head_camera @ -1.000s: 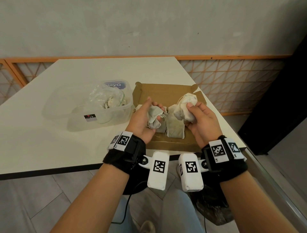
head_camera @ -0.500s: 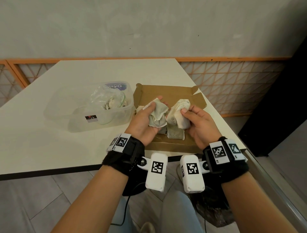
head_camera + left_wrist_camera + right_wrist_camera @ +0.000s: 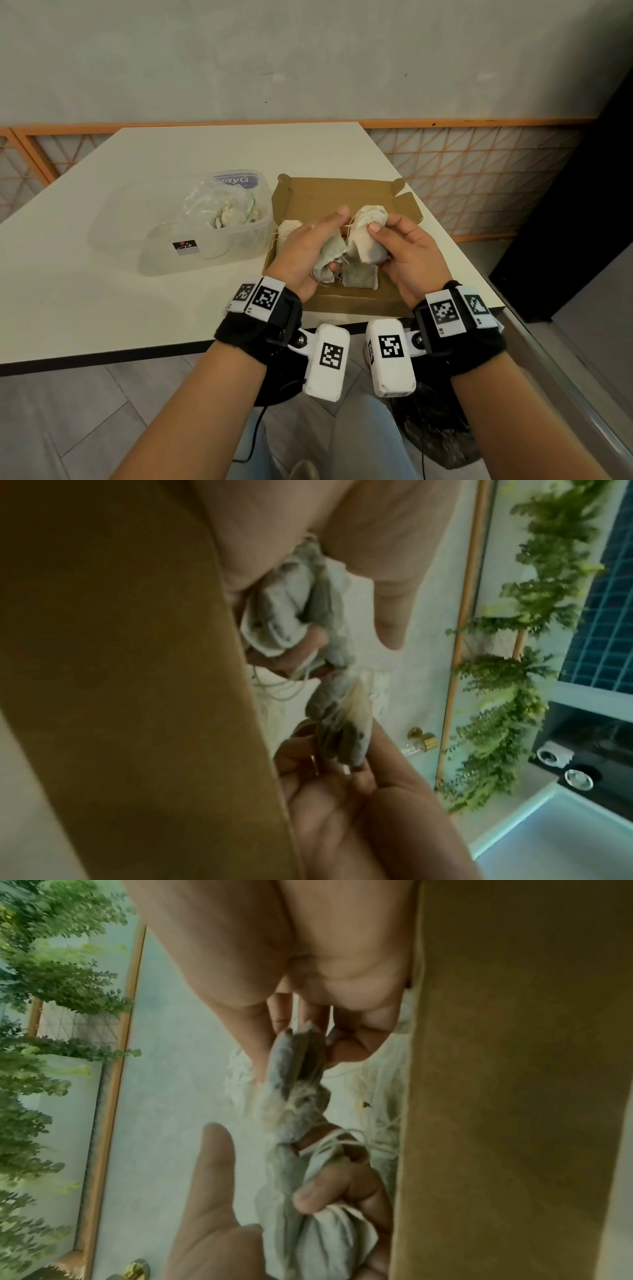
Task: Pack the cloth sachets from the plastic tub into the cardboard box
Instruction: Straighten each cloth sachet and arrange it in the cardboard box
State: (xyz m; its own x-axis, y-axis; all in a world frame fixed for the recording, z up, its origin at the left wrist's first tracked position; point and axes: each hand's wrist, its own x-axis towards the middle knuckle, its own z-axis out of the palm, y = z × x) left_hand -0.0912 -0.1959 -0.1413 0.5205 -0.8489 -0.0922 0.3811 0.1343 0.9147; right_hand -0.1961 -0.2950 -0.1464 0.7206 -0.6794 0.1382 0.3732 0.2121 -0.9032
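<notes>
1. The left hand [image 3: 308, 250] is curled round a crumpled grey sachet [image 3: 327, 258], with its thumb sticking up free, above the cardboard box [image 3: 342, 195].
2. The right hand [image 3: 407, 253] pinches a paler sachet [image 3: 368, 236] between thumb and fingers, just beside the other one; loose strings hang between the two.
3. Two more sachets lie in the box: one flat under the hands [image 3: 359, 279], one at the left wall [image 3: 287, 229], partly hidden by the left hand.
4. The clear plastic tub [image 3: 164, 246] stands just left of the box on the white table [image 3: 102, 291], holding a crumpled clear bag [image 3: 219, 209] with more sachets inside.
5. An orange lattice railing [image 3: 479, 171] runs behind the table, with a grey wall [image 3: 308, 58] above it.
6. Both wrists carry black straps with white coded tags [image 3: 265, 296].
</notes>
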